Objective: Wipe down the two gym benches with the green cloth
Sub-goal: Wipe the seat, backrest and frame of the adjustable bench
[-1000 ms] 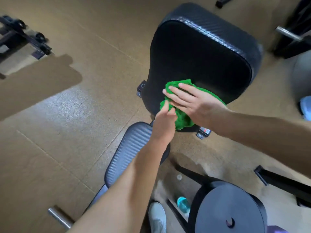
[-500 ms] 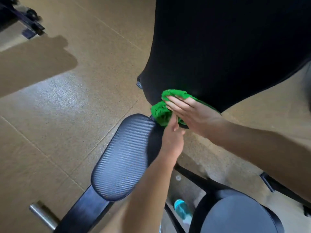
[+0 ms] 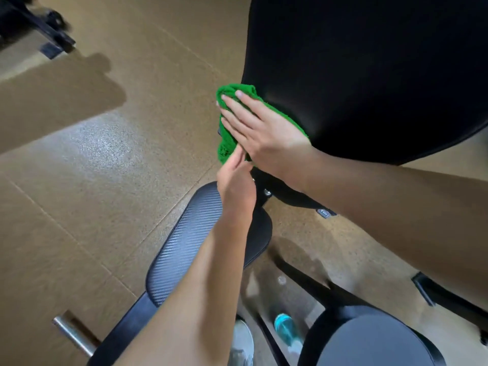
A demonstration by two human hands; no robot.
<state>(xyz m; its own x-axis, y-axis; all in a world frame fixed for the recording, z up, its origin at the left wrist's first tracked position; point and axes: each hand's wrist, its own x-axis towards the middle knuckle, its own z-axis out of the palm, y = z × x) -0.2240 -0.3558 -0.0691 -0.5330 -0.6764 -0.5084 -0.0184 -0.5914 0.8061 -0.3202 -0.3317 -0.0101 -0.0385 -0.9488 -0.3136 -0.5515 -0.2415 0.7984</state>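
A large black padded bench back [image 3: 369, 75] fills the upper right. The green cloth [image 3: 227, 143] is bunched against its lower left edge. My right hand [image 3: 258, 128] lies flat on the cloth, fingers spread, pressing it onto the pad. My left hand [image 3: 235, 180] reaches up from below and pinches the cloth's hanging lower end. Below them sits the bench's smaller seat pad [image 3: 184, 244], black with a woven texture, partly hidden under my left forearm.
Brown speckled floor lies all around. A black round pad [image 3: 369, 342] stands at the bottom right with black frame bars [image 3: 449, 299]. A teal bottle [image 3: 286, 328] lies on the floor below. A metal bar end [image 3: 71, 331] sticks out bottom left. Dark equipment [image 3: 45, 30] sits top left.
The view has moved closer to the bench back. My right hand slid the cloth up and left along the pad's lower edge. My left hand stayed at the cloth's lower end.
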